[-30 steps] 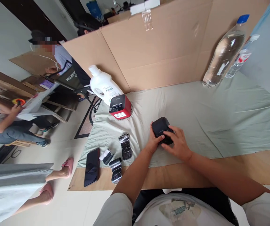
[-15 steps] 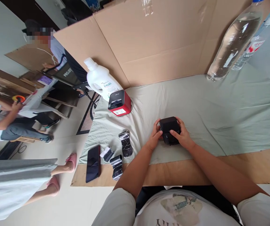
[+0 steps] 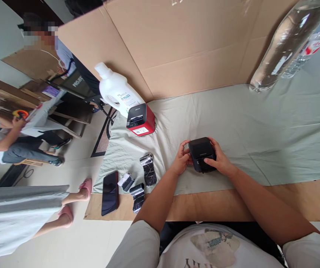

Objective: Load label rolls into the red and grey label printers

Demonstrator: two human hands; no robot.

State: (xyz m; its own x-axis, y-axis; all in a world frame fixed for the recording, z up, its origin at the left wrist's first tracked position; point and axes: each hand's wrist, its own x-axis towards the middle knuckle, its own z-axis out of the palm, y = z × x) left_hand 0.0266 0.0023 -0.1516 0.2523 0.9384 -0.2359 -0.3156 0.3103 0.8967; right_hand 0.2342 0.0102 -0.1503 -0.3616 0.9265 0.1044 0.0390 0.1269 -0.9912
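Off the desk's left edge, other people sit and stand on the floor, busy with their own things. On the desk itself, at the near left corner, a black phone (image 3: pixel 110 192) lies flat on the bare wood, and just beside it sit three small rolls (image 3: pixel 148 174) in shiny dark wrap, two on the wood's edge and one up on the green cloth (image 3: pixel 274 126). Further back along the left edge stands a white jug (image 3: pixel 115 93), tilted, with a red and black printer (image 3: pixel 140 120) touching its foot. A cardboard screen (image 3: pixel 187 48) closes off the far edge.

Toward the middle of the near edge, the person has a small black printer (image 3: pixel 202 153) resting on the cloth between both hands. The left hand (image 3: pixel 181 160) is curled against its left side, fingers closed on the casing. The right hand (image 3: pixel 220 159) wraps its right side and top, thumb lying across the front face. Both hands grip it; neither is empty.

It looks to me like the box is being steadied and felt over at the front, perhaps for a catch or lid, though I cannot see any opening yet. Opening it would call for one hand to hold the body down while a thumb works the front.

At the far right corner two clear water bottles (image 3: pixel 285 41) lean, well apart from the hands.
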